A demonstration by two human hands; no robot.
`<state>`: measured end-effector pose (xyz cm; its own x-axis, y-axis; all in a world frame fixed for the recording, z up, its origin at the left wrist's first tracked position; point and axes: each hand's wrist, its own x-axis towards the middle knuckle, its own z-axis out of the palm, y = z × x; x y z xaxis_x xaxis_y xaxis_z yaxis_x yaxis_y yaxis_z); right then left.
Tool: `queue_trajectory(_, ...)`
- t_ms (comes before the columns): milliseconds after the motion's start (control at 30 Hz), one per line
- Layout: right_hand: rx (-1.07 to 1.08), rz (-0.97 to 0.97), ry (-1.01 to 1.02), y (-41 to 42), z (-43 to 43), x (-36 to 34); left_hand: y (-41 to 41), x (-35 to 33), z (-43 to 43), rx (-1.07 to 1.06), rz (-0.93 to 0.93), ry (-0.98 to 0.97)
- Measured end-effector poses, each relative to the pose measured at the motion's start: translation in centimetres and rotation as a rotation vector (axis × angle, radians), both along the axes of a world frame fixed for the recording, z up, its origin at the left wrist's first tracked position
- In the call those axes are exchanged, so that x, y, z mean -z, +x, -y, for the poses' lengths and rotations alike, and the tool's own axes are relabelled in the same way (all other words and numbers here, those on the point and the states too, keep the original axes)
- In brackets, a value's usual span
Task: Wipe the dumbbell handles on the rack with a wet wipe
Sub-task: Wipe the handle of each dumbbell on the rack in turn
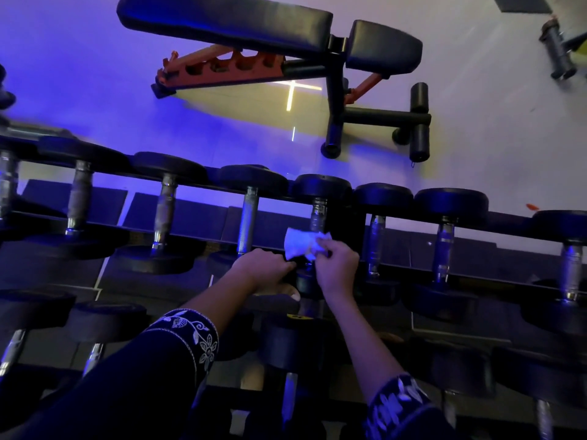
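Head cam: R hand (338,269) pinches crumpled white wet wipe (300,244) at near end of knurled steel dumbbell handle (318,214), axis near-far; L hand (262,271) grips black rubber head (306,284).

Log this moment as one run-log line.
stage: wiping | right hand: pinches crumpled white wet wipe | wipe: on near end of knurled chrome dumbbell handle | left hand: at black rack rail, grip unclear

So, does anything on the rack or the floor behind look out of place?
Little stands out. The dumbbells sit evenly on the rack, none askew. One small orange scrap lies on the pale floor beyond the rack, at the right: it looks like litter. The right hand pinches the crumpled wet wipe.
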<state>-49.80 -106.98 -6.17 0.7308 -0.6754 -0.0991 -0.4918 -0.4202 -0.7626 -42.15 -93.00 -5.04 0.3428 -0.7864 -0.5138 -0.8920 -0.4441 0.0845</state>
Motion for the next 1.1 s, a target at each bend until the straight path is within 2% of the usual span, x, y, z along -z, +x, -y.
queue_trajectory(167,0.092,0.039,-0.019,5.9,2.3,-1.3,0.0,0.0,-0.1,0.003,0.011,-0.009)
queue_trajectory(367,-0.017,-0.066,-0.153,0.1,-0.7,-0.2,0.1,0.4,-0.1,0.01,0.012,-0.008)
queue_trajectory(433,0.023,-0.017,-0.119,-0.6,-0.9,-0.1,0.1,0.5,-0.1,0.016,0.012,-0.012)
queue_trajectory(533,0.092,0.043,-0.051,2.8,1.0,-0.2,0.0,0.3,0.0,0.02,0.028,-0.015)
queue_trajectory(667,0.19,0.025,0.129,6.4,3.2,-0.4,-0.1,0.3,-0.1,0.014,0.039,-0.016)
queue_trajectory(767,0.094,-0.049,0.176,3.4,2.2,0.1,0.0,0.4,-0.1,0.015,0.037,-0.037)
queue_trajectory(900,0.058,-0.165,0.341,-0.5,1.4,1.5,-0.1,0.6,-0.1,0.014,0.025,-0.048)
queue_trajectory(933,0.103,-0.141,0.441,0.5,1.9,1.6,-0.1,0.6,-0.1,0.017,0.025,-0.049)
queue_trajectory(1033,0.347,0.058,0.926,5.5,4.1,1.1,-0.2,0.5,-0.1,0.012,0.023,-0.046)
queue_trajectory(1067,0.417,0.09,1.035,6.8,4.9,1.6,-0.2,0.4,0.0,0.015,0.024,-0.043)
queue_trajectory(1100,0.44,0.063,1.059,7.7,5.3,2.1,-0.1,0.4,0.0,0.019,0.026,-0.041)
